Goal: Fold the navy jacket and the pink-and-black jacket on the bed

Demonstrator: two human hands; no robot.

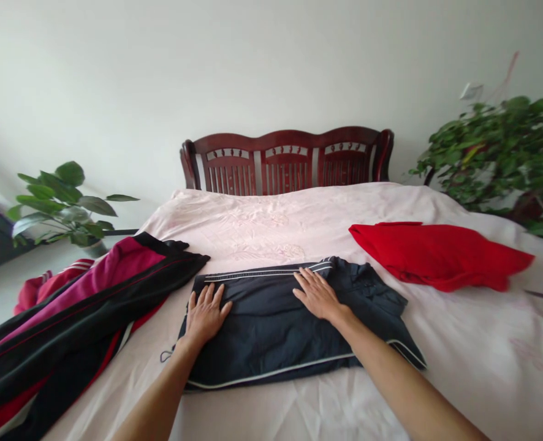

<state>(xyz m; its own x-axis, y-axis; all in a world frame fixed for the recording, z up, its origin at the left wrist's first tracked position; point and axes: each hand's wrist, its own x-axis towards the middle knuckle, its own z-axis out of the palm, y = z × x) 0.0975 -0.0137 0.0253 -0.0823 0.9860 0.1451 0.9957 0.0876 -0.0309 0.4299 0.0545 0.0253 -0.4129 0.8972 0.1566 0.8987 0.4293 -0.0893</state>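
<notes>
A folded dark navy garment (271, 334) with white piping lies in the middle of the bed, in front of me. My left hand (206, 312) lies flat on its left part, fingers stretched out. My right hand (316, 293) rests flat on its upper middle, near the striped top edge, fingers spread. Neither hand holds anything.
A magenta, black and red garment (69, 306) is spread at the left. A red garment (437, 254) lies at the right. The pale pink bedsheet (271, 220) runs back to a dark wooden headboard (287, 159). Potted plants (64, 205) stand on both sides.
</notes>
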